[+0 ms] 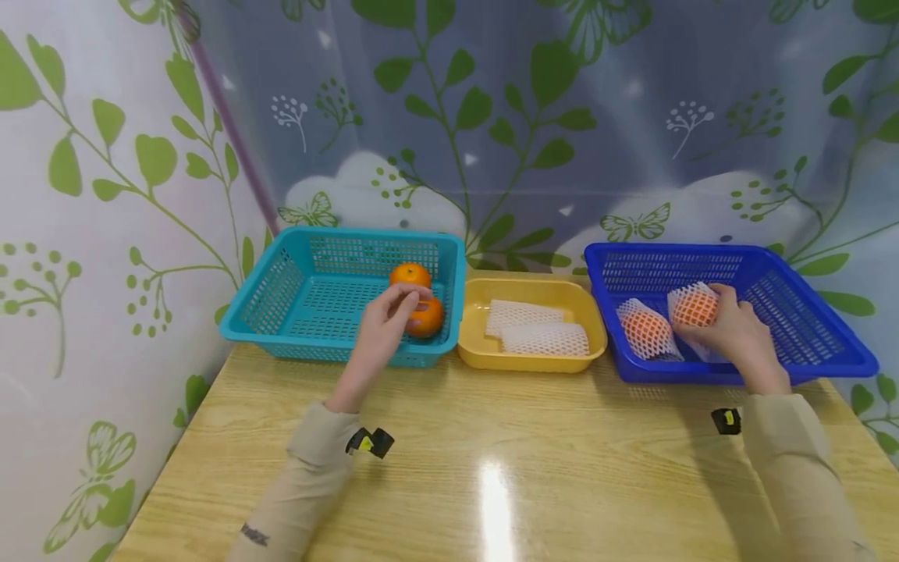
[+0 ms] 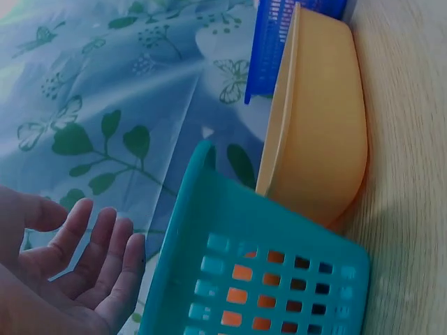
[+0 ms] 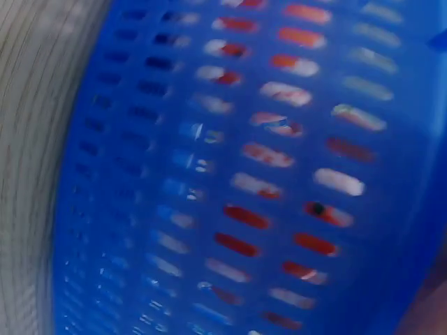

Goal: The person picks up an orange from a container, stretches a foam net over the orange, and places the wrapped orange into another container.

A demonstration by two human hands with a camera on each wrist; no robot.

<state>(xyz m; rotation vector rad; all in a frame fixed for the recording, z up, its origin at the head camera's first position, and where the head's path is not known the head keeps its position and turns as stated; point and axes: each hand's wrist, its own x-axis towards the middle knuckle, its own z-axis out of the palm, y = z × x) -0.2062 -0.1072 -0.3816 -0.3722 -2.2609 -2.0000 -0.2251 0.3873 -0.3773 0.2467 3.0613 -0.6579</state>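
My right hand [image 1: 737, 332] grips an orange in a white foam net sleeve [image 1: 694, 306] inside the blue basket [image 1: 836, 367]. Beside it lies another netted orange [image 1: 644, 334]. In the right wrist view, the basket's slotted wall [image 3: 391, 230] hides most of the fruit, and orange and white show through the slots. Over the teal basket [image 1: 281, 343] hovers my left hand [image 1: 382, 324], its fingers loosely bent and nothing held, as the left wrist view shows. Near its fingertips are two bare oranges, one at the back [image 1: 410, 275] and one in front [image 1: 424, 318].
Between the baskets stands a shallow yellow tray [image 1: 481, 359] holding two empty white foam nets, one behind [image 1: 523, 314] and one in front [image 1: 546, 340]. All three containers line the back of a wooden table [image 1: 435, 453]. A leaf-patterned curtain [image 1: 520, 156] hangs behind them.
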